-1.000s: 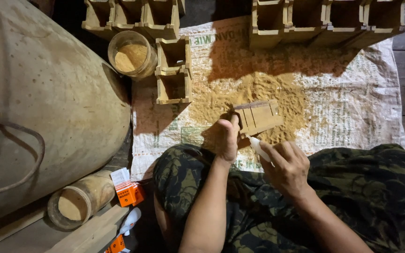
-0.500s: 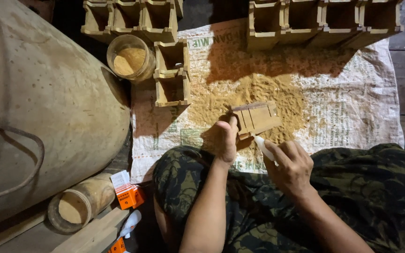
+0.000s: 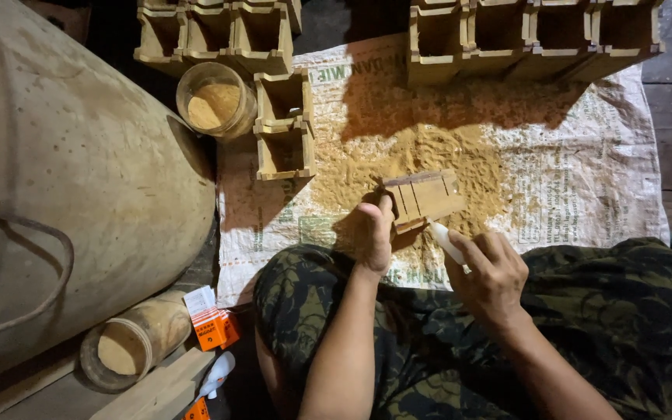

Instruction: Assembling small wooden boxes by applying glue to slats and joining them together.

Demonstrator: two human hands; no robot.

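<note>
One slatted wooden box (image 3: 423,199) over sawdust pile (image 3: 429,155), gripped by left hand (image 3: 373,233); right hand (image 3: 490,274) clasps white glue nozzle (image 3: 446,242) at box edge. Two loose boxes (image 3: 283,124) left, one jar (image 3: 215,99); bare sack (image 3: 585,187) right.

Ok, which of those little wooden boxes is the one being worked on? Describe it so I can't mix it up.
Find the white woven sack spread on the floor, then the sawdust patch at its middle. The small wooden box sits at the patch's near edge, steadied by the left hand. Unlike the rowed boxes, it lies alone, tilted, slatted side up.
</note>
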